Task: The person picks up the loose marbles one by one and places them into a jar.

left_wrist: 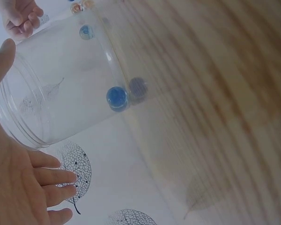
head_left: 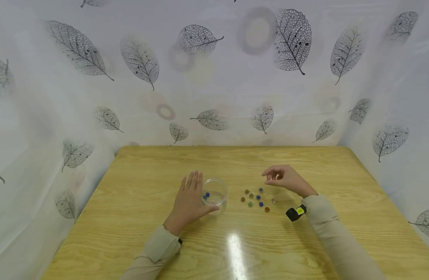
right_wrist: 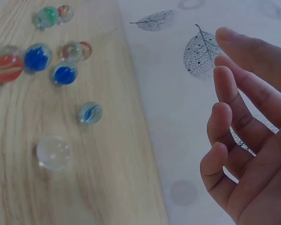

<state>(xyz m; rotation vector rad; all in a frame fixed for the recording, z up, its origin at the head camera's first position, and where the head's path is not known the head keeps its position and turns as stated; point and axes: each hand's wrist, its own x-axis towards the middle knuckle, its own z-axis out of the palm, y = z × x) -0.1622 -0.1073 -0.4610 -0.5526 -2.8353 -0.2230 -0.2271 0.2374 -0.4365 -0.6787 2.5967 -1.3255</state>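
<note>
A clear, open-topped jar [head_left: 219,198] stands upright on the table, with blue marbles [left_wrist: 117,97] at its bottom. My left hand [head_left: 190,200] rests against the jar's left side, fingers extended and thumb across its near side. To the right of the jar lies a loose group of glass marbles, among them a green one [head_left: 250,204], a blue one [right_wrist: 64,74], an orange-red one [head_left: 267,209] and a colourless one [right_wrist: 54,153]. Above the table, beyond the marbles, hovers my right hand [head_left: 288,179], its fingers loosely bent with nothing between them.
The pale wooden table [head_left: 148,167] carries a bright light reflection near its front. White sheeting [head_left: 214,89] printed with dark leaves rises behind the table and along both sides. A black wrist device [head_left: 296,213] sits at the right cuff.
</note>
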